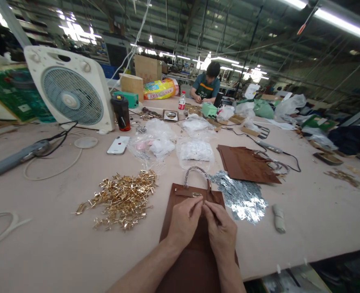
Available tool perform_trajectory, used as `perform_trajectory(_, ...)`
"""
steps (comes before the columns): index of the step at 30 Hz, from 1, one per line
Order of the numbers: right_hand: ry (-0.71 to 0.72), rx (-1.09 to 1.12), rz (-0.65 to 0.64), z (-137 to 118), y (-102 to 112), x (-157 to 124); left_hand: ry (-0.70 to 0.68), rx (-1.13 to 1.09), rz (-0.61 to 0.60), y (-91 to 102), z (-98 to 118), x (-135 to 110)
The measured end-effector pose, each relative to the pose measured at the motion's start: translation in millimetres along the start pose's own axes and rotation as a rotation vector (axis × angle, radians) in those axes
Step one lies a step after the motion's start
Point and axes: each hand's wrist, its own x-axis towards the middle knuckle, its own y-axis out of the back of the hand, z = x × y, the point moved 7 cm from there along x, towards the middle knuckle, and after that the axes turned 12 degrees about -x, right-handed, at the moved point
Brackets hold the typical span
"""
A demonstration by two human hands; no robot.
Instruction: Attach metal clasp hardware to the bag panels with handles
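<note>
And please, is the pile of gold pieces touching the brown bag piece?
Apart: the head view shows a strip of tabletop between the gold pile and the brown bag piece.

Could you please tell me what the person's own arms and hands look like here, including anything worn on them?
The left hand and right hand are bare, without gloves. The left forearm and right forearm show no sleeve, watch or bracelet. No ring can be made out.

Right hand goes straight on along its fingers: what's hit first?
Probably the fingertips of the left hand, right in front of the right hand. Depth is unclear; they may already touch.
</note>
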Motion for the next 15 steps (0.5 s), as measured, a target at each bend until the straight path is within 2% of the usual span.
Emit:
perform_trajectory(3,-0.065,-0.025,-0.025,8,-2,0,0.018,0.012,-0.070,-3.2,-1,-2)
perform_trajectory(7,-0.195,0.069,-0.127,22,-8,3,0.100,0.001,-0.149,-6.7,-7,0)
perform_trajectory(12,-0.202,0.100,-0.074,25,-2,6,0.235,-0.111,-0.226,-7.8,-18,4)
perform_trajectory(15,-0.187,0.123,-0.116,23,-6,6,0.250,-0.142,-0.293,-8.9,-20,5)
